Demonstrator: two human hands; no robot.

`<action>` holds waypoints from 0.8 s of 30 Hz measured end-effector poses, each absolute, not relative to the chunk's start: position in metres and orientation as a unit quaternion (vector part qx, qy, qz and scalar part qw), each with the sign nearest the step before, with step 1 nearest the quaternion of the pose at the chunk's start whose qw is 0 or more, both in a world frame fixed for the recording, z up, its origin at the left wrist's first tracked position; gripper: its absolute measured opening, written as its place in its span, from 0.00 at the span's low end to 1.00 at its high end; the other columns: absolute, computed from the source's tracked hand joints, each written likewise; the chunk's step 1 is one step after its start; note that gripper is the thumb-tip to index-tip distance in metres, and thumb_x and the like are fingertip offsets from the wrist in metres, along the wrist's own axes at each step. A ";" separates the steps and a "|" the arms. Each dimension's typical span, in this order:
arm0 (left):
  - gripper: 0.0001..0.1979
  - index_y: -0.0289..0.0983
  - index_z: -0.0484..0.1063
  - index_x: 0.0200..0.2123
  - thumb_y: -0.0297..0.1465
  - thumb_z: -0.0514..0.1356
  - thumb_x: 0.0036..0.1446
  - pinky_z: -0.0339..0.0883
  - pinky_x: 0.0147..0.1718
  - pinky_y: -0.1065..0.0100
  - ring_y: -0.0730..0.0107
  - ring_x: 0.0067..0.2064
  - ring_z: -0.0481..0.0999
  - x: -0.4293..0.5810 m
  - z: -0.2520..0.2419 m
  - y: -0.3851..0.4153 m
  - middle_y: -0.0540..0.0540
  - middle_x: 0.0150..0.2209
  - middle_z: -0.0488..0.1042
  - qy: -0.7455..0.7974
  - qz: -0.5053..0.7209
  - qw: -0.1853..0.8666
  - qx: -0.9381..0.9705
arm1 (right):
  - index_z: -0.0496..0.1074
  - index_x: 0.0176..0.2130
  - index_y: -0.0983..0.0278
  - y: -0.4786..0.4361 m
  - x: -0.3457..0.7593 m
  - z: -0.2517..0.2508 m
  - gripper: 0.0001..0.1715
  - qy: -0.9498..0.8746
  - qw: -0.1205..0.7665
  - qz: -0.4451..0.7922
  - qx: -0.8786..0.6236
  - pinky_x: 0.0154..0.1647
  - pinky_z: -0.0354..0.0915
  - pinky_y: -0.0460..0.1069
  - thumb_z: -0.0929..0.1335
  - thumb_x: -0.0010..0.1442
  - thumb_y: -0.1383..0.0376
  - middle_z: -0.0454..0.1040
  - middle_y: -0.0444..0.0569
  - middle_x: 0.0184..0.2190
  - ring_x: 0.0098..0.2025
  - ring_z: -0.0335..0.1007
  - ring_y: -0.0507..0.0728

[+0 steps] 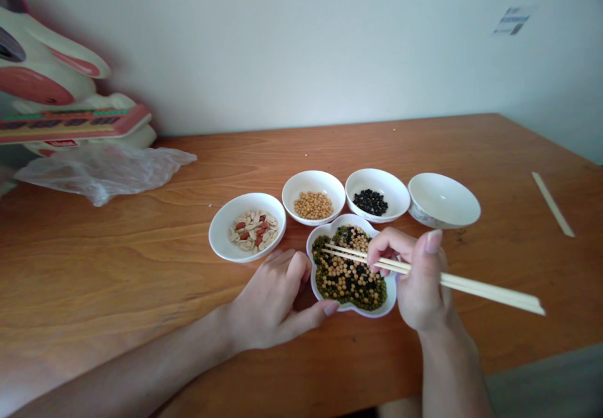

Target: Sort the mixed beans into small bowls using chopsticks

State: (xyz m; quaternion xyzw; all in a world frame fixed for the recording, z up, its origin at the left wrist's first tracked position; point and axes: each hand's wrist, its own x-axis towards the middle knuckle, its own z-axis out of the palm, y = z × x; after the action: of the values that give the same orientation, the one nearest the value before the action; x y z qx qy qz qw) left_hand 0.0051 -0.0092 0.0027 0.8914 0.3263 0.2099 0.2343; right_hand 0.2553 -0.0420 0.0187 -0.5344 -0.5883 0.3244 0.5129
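Note:
My right hand is closed around a pair of pale wooden chopsticks, whose tips reach down into the beans at the dish's upper left. The flower-shaped white dish holds mixed beans: small green ones, black ones and round yellow ones. No bean is visibly pinched between the tips. My left hand rests at the dish's left side, fingers curled and thumb against the lower rim, steadying it. Behind the dish stand a bowl of yellow beans and a bowl of black beans.
A bowl of peanuts stands left of the dish, an empty white bowl at the row's right end. A pale strip lies far right. A clear plastic bag and toy keyboard occupy the left, by the wall.

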 end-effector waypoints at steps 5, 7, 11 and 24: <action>0.18 0.41 0.62 0.41 0.47 0.62 0.70 0.68 0.32 0.60 0.61 0.33 0.75 0.006 0.003 -0.009 0.47 0.35 0.74 0.323 0.210 0.236 0.892 | 0.74 0.28 0.60 -0.043 0.254 0.024 0.50 -0.602 0.482 0.311 -0.556 0.29 0.60 0.51 0.45 0.76 0.37 0.72 0.46 0.22 0.27 0.67 0.54; 0.18 0.41 0.62 0.41 0.47 0.62 0.70 0.69 0.32 0.60 0.61 0.33 0.75 0.006 0.003 -0.009 0.47 0.34 0.74 0.324 0.212 0.234 0.892 | 0.74 0.28 0.60 -0.044 0.253 0.026 0.49 -0.601 0.480 0.311 -0.557 0.30 0.60 0.51 0.45 0.77 0.38 0.72 0.46 0.22 0.27 0.67 0.54; 0.18 0.41 0.62 0.40 0.47 0.62 0.70 0.69 0.32 0.60 0.60 0.33 0.75 0.007 0.003 -0.009 0.47 0.34 0.74 0.327 0.212 0.233 0.891 | 0.74 0.27 0.60 -0.044 0.253 0.026 0.49 -0.604 0.481 0.307 -0.556 0.29 0.60 0.51 0.45 0.77 0.39 0.72 0.46 0.21 0.26 0.67 0.54; 0.17 0.41 0.64 0.41 0.48 0.63 0.69 0.70 0.32 0.60 0.61 0.33 0.75 0.006 0.004 -0.009 0.47 0.34 0.75 0.334 0.215 0.238 0.887 | 0.76 0.23 0.60 -0.044 0.254 0.031 0.51 -0.553 0.577 0.243 -0.550 0.23 0.60 0.52 0.50 0.73 0.33 0.72 0.49 0.19 0.23 0.68 0.56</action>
State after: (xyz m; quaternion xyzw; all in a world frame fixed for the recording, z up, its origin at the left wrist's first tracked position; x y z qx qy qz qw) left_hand 0.0056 -0.0095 0.0038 0.8866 0.3336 0.2146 0.2380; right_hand 0.2540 -0.0439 0.0312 -0.5502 -0.5529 0.2427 0.5768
